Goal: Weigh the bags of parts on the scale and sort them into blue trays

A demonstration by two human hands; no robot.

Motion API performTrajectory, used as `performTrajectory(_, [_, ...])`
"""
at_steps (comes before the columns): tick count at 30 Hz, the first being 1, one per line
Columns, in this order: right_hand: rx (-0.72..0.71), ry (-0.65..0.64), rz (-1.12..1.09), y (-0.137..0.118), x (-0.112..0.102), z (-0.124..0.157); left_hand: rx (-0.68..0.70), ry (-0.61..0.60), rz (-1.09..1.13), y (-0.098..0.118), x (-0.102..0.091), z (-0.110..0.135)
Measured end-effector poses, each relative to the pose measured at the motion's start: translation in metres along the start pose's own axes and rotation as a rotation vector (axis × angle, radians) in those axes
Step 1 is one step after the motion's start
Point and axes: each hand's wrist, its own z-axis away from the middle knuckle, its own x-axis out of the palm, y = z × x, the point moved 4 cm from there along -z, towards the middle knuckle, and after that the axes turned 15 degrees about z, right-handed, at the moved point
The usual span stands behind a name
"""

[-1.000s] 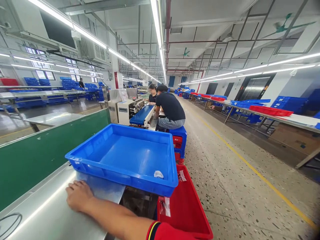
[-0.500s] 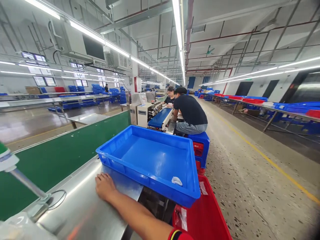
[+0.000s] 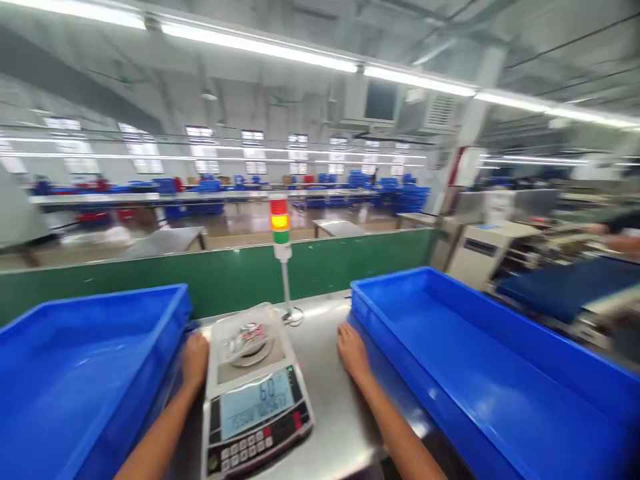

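A digital bench scale [image 3: 255, 413] stands on the steel table [image 3: 325, 373] between my hands, its blurred display lit. A clear plastic bag [image 3: 245, 337] holding small items lies on its pan. My left hand [image 3: 195, 363] rests beside the scale, against the wall of a blue plastic tray [image 3: 90, 360] and holding nothing. My right hand [image 3: 353, 350] lies on the steel to the right of the scale, close to a second blue tray [image 3: 480, 373]. Its fingers hold nothing.
A stack light [image 3: 280, 223] showing amber stands behind the scale, before a green partition [image 3: 350, 270]. At the right, a co-worker's forearm [image 3: 613, 243] reaches above a blue conveyor belt [image 3: 565, 287]. Distant tables hold many blue crates.
My view has swung left from the aisle to the scale and partition. My left hand has come into view, and the blue tray now lies to the right.
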Motion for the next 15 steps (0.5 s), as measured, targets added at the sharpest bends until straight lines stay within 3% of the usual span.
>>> performTrajectory(2, [-0.048, 0.017, -0.011, 0.009, 0.016, -0.001, -0.104, -0.018, -0.033, -0.045, -0.012, 0.015])
performTrajectory(5, [-0.126, 0.179, -0.006, 0.028, 0.048, -0.005, -0.194, -0.04, -0.044, -0.075, -0.01, 0.026])
performTrajectory(10, [-0.195, 0.303, -0.048, 0.056, 0.092, -0.003, -0.229, -0.052, -0.016, -0.079, 0.013, 0.03])
performTrajectory(15, [-0.201, 0.307, -0.015, 0.054, 0.086, -0.002, -0.227, -0.05, 0.023, -0.082, 0.018, 0.033])
